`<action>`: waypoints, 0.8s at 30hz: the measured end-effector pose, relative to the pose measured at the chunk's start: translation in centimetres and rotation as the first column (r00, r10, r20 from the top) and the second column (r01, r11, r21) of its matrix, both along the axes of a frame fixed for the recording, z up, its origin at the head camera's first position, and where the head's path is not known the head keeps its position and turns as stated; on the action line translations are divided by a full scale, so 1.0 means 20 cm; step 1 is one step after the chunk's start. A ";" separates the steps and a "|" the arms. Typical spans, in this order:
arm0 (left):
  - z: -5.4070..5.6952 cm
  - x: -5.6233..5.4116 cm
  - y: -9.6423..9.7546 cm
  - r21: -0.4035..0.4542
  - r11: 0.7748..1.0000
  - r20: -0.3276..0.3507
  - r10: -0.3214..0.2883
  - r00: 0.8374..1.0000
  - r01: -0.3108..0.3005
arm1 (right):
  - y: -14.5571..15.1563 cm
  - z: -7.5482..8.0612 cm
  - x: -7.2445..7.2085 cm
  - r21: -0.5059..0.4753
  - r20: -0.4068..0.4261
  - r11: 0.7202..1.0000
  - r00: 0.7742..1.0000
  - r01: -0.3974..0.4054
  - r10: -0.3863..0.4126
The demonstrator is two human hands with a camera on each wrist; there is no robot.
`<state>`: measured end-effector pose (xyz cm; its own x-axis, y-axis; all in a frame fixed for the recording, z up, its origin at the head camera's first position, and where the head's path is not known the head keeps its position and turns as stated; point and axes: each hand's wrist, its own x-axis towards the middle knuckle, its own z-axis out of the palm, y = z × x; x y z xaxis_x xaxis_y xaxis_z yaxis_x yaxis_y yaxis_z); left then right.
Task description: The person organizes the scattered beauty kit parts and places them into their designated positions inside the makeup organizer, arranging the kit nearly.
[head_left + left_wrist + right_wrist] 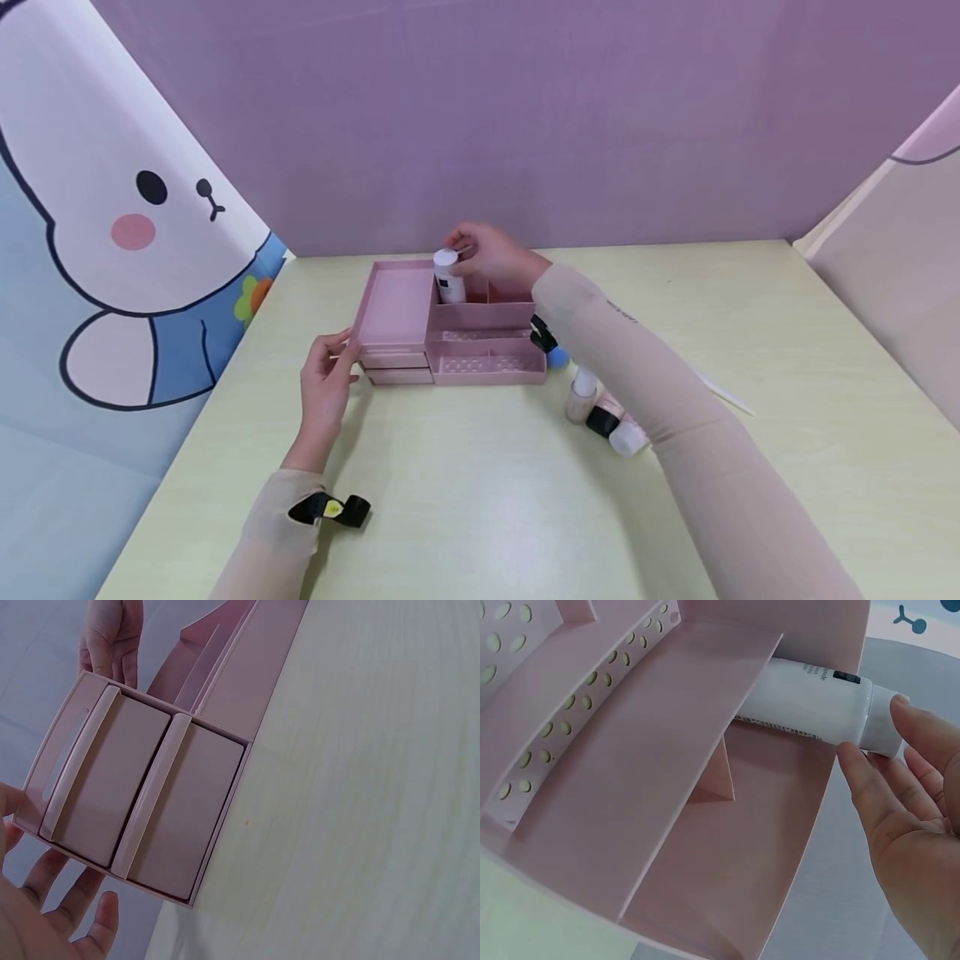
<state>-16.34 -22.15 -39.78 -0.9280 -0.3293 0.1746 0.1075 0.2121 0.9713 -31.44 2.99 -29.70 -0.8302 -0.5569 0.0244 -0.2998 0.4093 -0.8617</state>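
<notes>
A pink desktop organizer (393, 304) stands toward the back of the table, its two small drawers (112, 776) on the left and divided compartments on the right. My right hand (491, 254) reaches over the rear compartment and pinches the white cap of a white bottle (450, 287). In the right wrist view, the lower part of this bottle (802, 697) is inside the compartment, partly hidden by the divider. My left hand (327, 387) is at the organizer's front left corner, fingers loosely spread and touching its side.
Right of the organizer, partly behind my right sleeve, are a clear bottle with a white cap (581, 396), a black-capped tube (603, 415), a white-capped container (628, 437) and a blue item (557, 358). A thin white stick (727, 395) lies farther right. A purple wall (525, 125) rises behind the table.
</notes>
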 end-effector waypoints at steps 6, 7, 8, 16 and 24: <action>0.00 0.00 0.00 -0.001 1.000 0.004 -0.005 1.000 0.006 | 0.00 0.01 0.00 0.001 -0.008 1.000 1.000 0.005 -0.005; 0.00 0.00 0.00 -0.002 1.000 0.005 -0.005 1.000 0.005 | 0.00 0.01 -0.01 -0.002 -0.005 1.000 1.000 0.007 -0.007; 0.00 0.00 0.00 -0.002 1.000 0.005 -0.004 1.000 0.004 | 0.00 0.01 -0.01 -0.006 -0.003 1.000 1.000 0.007 -0.007; 0.01 0.00 0.00 -0.003 1.000 0.007 -0.004 1.000 0.004 | 0.02 0.03 -0.02 -0.010 -0.010 1.000 1.000 0.009 -0.009; 0.01 0.00 0.00 0.005 1.000 0.005 -0.006 1.000 0.006 | 0.06 0.08 0.00 -0.016 0.001 1.000 1.000 0.007 -0.007</action>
